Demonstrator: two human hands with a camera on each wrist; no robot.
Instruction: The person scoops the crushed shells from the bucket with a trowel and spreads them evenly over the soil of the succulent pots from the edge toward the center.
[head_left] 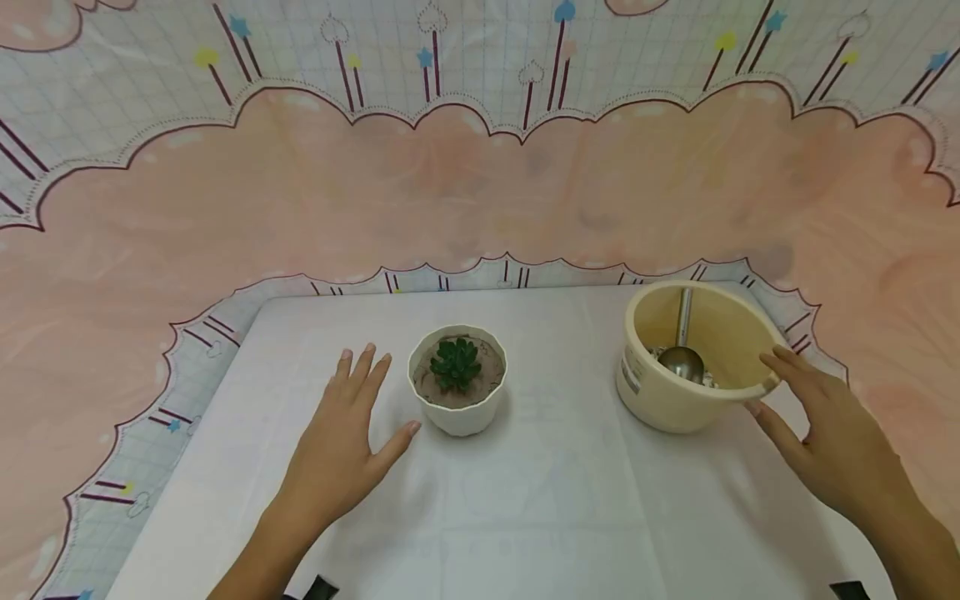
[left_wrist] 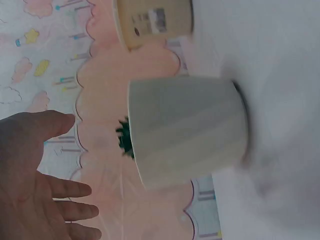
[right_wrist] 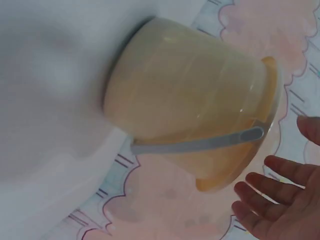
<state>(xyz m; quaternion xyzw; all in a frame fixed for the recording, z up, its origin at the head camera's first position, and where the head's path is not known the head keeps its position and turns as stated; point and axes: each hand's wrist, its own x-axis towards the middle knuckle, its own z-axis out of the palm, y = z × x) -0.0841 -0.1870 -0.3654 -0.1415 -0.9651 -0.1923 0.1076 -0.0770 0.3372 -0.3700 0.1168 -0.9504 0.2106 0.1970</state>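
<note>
A white pot (head_left: pixel 459 417) holding a small green succulent (head_left: pixel 455 364) in brown soil stands near the middle of the table. My left hand (head_left: pixel 341 446) hovers just left of it, fingers spread and holding nothing; the left wrist view shows the pot (left_wrist: pixel 190 130) apart from the fingers. To the right is a cream bucket (head_left: pixel 667 404) with a metal ladle (head_left: pixel 682 362) leaning inside over pale bits. My right hand (head_left: pixel 840 433) is at the bucket's right rim, fingers extended. In the right wrist view the fingertips (right_wrist: pixel 272 162) are beside the rim, near the grey handle (right_wrist: pixel 200 145).
A white cloth (head_left: pixel 540 517) covers the table. Behind and around it hangs a peach and white patterned sheet (head_left: pixel 480 200). A label (head_left: pixel 630 372) is stuck on the bucket's left side.
</note>
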